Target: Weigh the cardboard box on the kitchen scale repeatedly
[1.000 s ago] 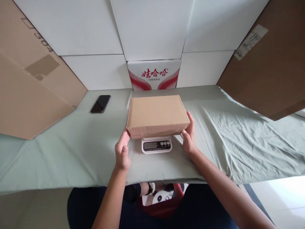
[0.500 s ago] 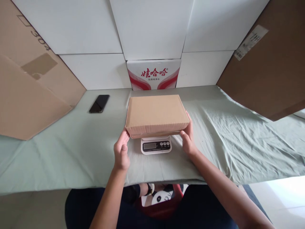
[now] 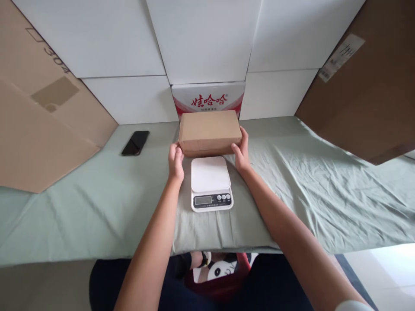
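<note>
A brown cardboard box (image 3: pixel 210 129) is gripped at its two ends, just behind a white kitchen scale (image 3: pixel 210 175). My left hand (image 3: pixel 176 160) holds its left end, the fingers partly hidden behind the corner. At the right end, my right hand (image 3: pixel 241 149) clasps the box with the thumb on its front face. The scale lies with its display and round buttons facing me, and its white platform is bare. I cannot tell whether the box rests on the cloth.
Left of the box, a black phone (image 3: pixel 135 143) lies on the green cloth (image 3: pixel 97 203). Behind stands a white carton with red lettering (image 3: pixel 209 97), against white panels (image 3: pixel 207 39). Large cardboard sheets flank the table at left (image 3: pixel 42 121) and right (image 3: pixel 366 95).
The box has moved away from me, off the scale and toward the printed carton, with both hands still on it. The scale's platform has come into view.
</note>
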The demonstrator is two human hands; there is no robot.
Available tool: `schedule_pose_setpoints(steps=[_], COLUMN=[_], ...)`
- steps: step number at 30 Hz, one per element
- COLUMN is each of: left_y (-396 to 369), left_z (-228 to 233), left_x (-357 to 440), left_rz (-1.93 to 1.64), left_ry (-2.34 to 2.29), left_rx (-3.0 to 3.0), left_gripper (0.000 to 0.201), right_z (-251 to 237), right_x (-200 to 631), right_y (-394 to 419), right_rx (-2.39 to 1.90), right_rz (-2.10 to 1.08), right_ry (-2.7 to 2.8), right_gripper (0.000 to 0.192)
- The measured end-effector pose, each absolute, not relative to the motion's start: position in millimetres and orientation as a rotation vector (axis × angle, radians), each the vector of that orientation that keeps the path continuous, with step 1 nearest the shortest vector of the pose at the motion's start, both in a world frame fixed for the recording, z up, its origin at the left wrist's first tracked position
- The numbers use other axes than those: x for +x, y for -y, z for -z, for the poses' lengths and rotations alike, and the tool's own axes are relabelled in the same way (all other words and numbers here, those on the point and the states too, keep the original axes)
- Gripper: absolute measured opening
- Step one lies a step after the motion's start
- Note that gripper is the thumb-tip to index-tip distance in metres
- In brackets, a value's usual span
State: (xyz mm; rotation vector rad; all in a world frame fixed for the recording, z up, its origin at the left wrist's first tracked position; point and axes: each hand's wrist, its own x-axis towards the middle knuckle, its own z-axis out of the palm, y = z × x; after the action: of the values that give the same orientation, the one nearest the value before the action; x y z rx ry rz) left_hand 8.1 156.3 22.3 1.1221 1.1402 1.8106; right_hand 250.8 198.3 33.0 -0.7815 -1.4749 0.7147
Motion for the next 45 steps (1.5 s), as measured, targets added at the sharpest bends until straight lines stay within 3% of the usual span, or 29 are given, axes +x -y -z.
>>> schedule_pose_setpoints(steps=[9,20,27,35,45], left_y=[-163.0,-164.3,-168.5,-143.0,-81.8], left_z=[-9.8,-10.6,-4.9,-18.8,-26.4], left_x=[3.7,-27.2,-9.0,-5.0,6.5], left_rz=[-1.785,-1.762,-1.681,-1.800,-1.928], left_ry=[-1.228,-1.247,-1.213,-1.136,-1.019], left_rx=[1.076,1.046,1.021,1.246,1.308], left_gripper=[0.068,0.085,0.100,0.077,0.077], right_z=[-15.2,-3.0,-16.5,-22.2,-25.8], right_x=[253.6,271.8,261.7,259.8,266.5], right_y=[-208.7,-213.7,-201.1,-190.0,-128.6], right_rx=[-0.823,-0.906,-0.843,-0.720,-0.650], right_rz=[-0.798,-1.029,-0.918,-0.771,-0.758], right_ry=[1.467,1.271,1.510,1.489,1.488], right_gripper=[0.088,0.090,0.083,0.083,0.088])
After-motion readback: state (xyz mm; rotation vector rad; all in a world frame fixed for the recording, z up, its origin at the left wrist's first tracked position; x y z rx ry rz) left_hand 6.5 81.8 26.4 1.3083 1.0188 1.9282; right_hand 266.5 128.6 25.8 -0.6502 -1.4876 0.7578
